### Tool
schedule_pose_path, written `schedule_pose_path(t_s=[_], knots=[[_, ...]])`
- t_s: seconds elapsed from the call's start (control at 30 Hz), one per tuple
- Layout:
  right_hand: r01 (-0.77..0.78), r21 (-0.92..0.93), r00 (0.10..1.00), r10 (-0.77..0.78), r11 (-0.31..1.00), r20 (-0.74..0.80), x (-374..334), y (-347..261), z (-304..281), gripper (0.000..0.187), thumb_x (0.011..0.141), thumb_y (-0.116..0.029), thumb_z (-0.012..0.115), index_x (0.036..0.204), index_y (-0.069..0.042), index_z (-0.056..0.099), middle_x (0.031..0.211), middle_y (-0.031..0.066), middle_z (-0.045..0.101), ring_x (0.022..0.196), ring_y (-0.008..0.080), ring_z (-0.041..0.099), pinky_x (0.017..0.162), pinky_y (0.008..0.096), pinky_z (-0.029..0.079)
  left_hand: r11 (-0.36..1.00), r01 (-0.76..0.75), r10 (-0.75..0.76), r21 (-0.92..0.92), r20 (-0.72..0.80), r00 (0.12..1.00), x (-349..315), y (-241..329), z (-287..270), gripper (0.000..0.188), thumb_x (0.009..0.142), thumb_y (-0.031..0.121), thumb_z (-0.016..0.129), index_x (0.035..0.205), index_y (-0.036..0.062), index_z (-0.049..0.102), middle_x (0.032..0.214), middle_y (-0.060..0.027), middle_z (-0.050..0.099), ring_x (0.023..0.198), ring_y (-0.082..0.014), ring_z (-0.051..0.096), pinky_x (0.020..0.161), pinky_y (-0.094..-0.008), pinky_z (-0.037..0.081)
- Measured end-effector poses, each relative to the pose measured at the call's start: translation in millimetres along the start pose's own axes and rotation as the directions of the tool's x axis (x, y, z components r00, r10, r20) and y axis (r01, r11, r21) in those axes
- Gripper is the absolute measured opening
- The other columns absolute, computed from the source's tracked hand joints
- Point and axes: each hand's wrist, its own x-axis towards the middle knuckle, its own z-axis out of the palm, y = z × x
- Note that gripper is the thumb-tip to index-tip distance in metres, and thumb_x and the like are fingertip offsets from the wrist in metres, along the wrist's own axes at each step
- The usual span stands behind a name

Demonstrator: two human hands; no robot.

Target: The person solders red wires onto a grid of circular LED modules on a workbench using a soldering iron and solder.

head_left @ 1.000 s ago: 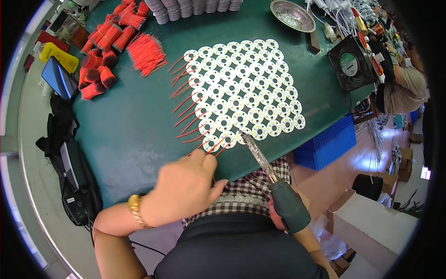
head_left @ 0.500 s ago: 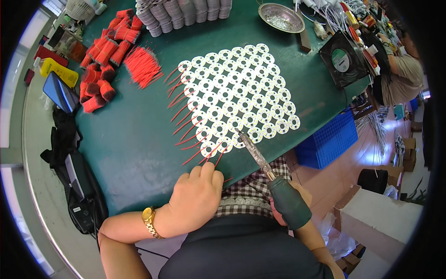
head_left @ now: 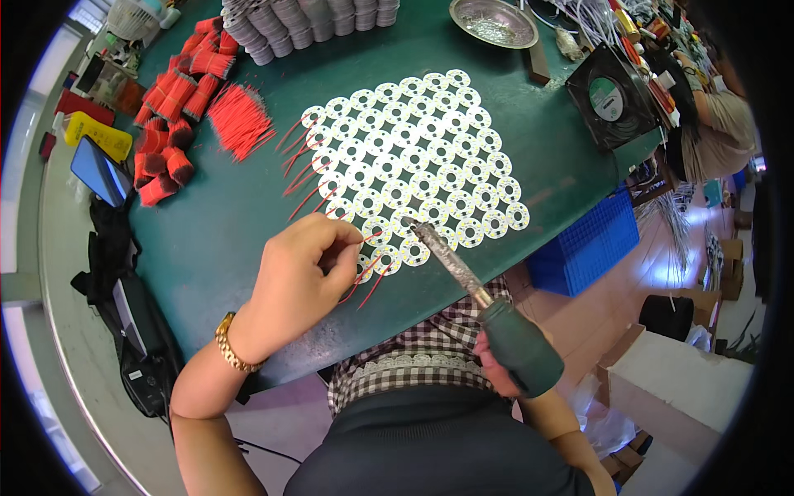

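A grid of white ring-shaped LED circuit boards [head_left: 424,183] lies on the green table. My left hand [head_left: 294,269] is over the grid's near left corner, thumb and forefinger pinched on a short red wire [head_left: 372,236] that reaches over a board. My right hand [head_left: 495,370] grips the dark handle of a soldering iron [head_left: 453,264], and is partly hidden behind it. The iron's tip is over a board in the near rows, close to the wire; whether it touches is too small to tell. Other red wires [head_left: 301,178] stick out from the boards along the left edge.
Loose red wires [head_left: 238,121] and tied red bundles [head_left: 175,93] lie at the far left. Stacked round discs [head_left: 310,23] stand at the back, beside a metal bowl [head_left: 495,23]. A black fan [head_left: 610,101] is at right; a blue crate [head_left: 583,244] stands below the table edge.
My left hand has moved up and left from the table's near edge to the boards, with a red wire in its fingers. The iron's tip has shifted slightly up and left.
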Motion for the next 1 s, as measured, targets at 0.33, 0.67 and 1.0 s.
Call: schedule_pose_path(t_s=[0.33,0.67,1.0], knots=[[-0.310,0.570,0.941,0.329,0.761,0.073,6.6,-14.4,1.5,0.062,0.094,-0.048,0.062,0.131,-0.001,0.047,0.100,0.0124,0.060,0.082,0.0184,0.062,0.069,0.0309,0.051,0.993,0.039,-0.032,0.114,-0.065,0.997,0.6,-11.8,24.6,0.010,0.078,-0.001,0.070,0.079,0.0023,0.061,0.073,-0.0053,0.059,0.056,-0.0110,0.057,0.052,-0.0253,0.048],[-0.102,0.016,0.985,0.099,0.995,0.141,0.9,-7.1,-4.6,0.050,0.092,-0.045,0.067,0.108,0.002,0.062,0.083,0.0077,0.065,0.070,0.0142,0.064,0.060,0.0269,0.050,0.982,-0.072,0.099,0.177,-0.146,0.984,-0.7,-17.4,34.0,0.012,0.073,-0.002,0.070,0.074,0.0045,0.061,0.066,-0.0040,0.056,0.051,-0.0124,0.054,0.048,-0.0257,0.044],[-0.196,-0.064,0.974,0.202,0.978,0.102,-6.2,-3.4,3.5,0.039,0.066,-0.026,0.079,0.099,-0.008,0.070,0.084,0.0082,0.065,0.061,0.0240,0.063,0.053,0.0328,0.051,0.974,-0.091,0.123,0.208,-0.147,0.981,2.8,-16.8,34.1,0.013,0.072,0.001,0.072,0.073,0.0058,0.060,0.064,-0.0032,0.055,0.050,-0.0140,0.055,0.048,-0.0277,0.043]])
